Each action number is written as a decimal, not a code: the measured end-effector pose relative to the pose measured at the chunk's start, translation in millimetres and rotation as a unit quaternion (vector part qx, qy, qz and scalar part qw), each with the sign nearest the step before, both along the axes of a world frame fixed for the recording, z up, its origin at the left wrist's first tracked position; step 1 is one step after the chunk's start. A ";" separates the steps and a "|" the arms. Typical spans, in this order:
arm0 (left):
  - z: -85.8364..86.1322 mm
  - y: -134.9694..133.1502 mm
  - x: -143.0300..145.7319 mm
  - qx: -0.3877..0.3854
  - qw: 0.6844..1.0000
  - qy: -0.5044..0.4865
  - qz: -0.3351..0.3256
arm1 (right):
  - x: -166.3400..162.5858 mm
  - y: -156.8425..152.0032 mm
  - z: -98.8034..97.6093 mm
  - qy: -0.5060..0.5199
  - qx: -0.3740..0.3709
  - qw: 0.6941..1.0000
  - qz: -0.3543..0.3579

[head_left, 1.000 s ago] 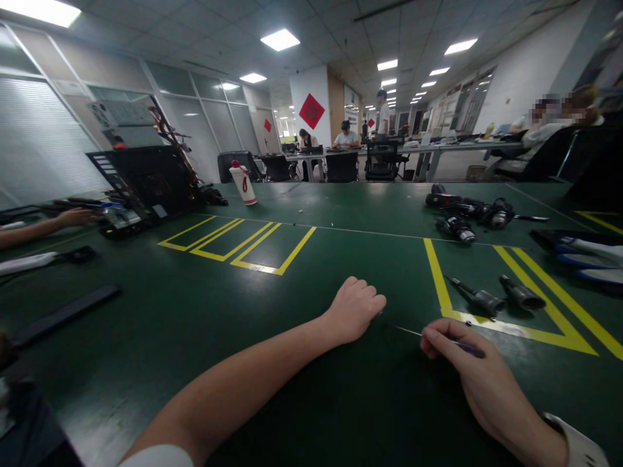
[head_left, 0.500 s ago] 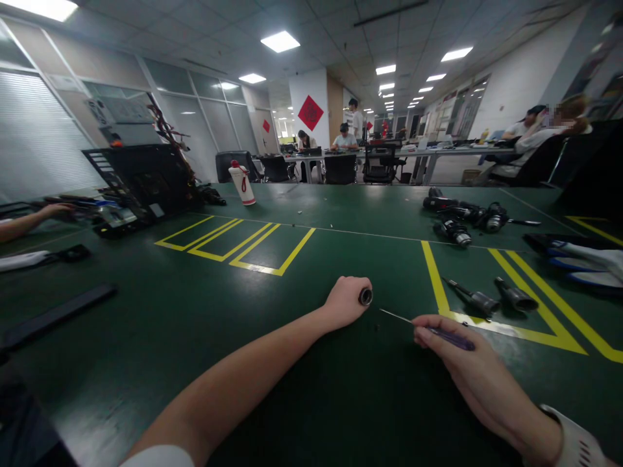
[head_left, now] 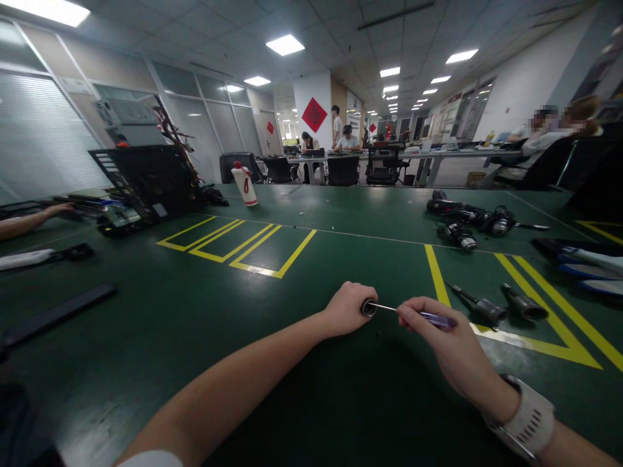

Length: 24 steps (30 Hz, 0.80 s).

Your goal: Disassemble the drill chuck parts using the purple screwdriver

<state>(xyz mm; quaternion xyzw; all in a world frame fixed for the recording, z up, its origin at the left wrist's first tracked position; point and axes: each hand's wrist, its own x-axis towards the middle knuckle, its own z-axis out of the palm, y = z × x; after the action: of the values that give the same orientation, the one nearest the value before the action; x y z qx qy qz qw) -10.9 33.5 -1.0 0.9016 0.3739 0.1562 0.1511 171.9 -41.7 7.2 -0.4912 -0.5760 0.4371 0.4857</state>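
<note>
Where the metal tube [head_left: 368, 309] is: clamped in the left hand [head_left: 346, 309], open end showing
Right hand [head_left: 450, 344]: just right of the tube, pinching a skinny purple-handled tool [head_left: 440, 320], tip at tube's mouth

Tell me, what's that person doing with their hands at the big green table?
The person's left hand grips a dark, hollow round part. The right hand holds a thin tool with a purple handle, its shaft reaching to the part's opening. Two metal pieces lie by yellow tape.
</note>
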 end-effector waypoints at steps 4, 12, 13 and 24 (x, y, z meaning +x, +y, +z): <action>-1.1 0.2 -0.5 0.004 1.000 -0.005 -0.016 | 5.8 -2.1 0.6 -0.058 0.012 0.998 0.021; -1.5 -1.1 -0.7 0.032 0.998 0.001 -0.053 | 2.0 -5.9 5.8 -0.097 -0.012 0.995 0.033; -1.5 -1.4 -0.7 0.037 0.998 0.002 -0.056 | 1.5 -5.8 4.3 -0.074 -0.021 0.997 0.029; -2.0 -2.8 0.3 0.057 0.996 0.024 -0.064 | 7.8 5.6 -7.2 0.203 -0.122 0.971 0.025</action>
<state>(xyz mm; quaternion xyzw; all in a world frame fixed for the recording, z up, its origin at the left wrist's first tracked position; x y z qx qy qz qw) -10.6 30.6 -3.0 0.9342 0.3100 0.1451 0.1002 179.7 -36.1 0.0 -0.4332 -0.4199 0.6068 0.5175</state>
